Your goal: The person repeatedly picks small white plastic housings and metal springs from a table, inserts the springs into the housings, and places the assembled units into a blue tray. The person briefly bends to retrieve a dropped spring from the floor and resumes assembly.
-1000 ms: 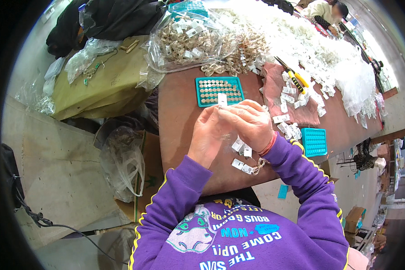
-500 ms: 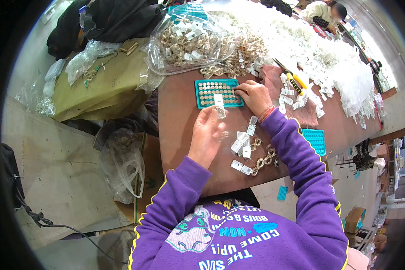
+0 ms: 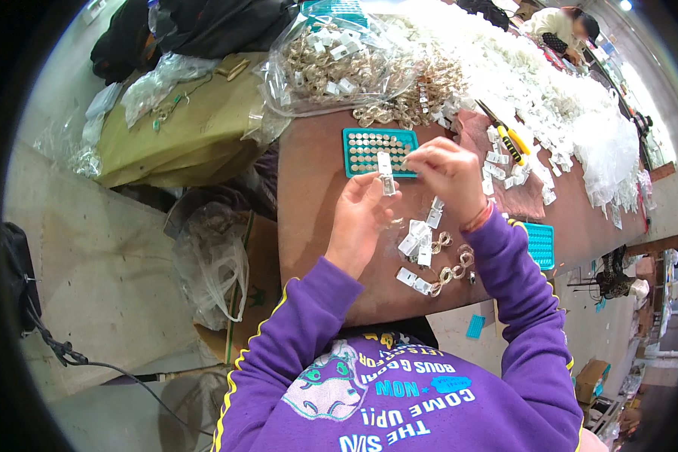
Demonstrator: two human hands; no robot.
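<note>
My left hand pinches a small white battery case between thumb and fingers, its clear end pointing down toward me. To the right, my right hand is raised with thumb and fingertips pinched together. A small silvery button cell shows at those fingertips, mostly hidden. Behind both hands lies a teal tray with rows of round silver button cells; my right hand covers its right edge. Closer to me on the table are several white battery cases with coiled pale wire.
Yellow-handled pliers rest on a pinkish cloth among loose white cases. A clear bag of wired cases and a large white heap fill the table's back. Another teal tray lies by my right forearm. A person sits far right.
My right hand has lifted off the tray and come nearer to the battery case, fingertips pinched. My left hand still holds the case. The whole view has shifted slightly.
</note>
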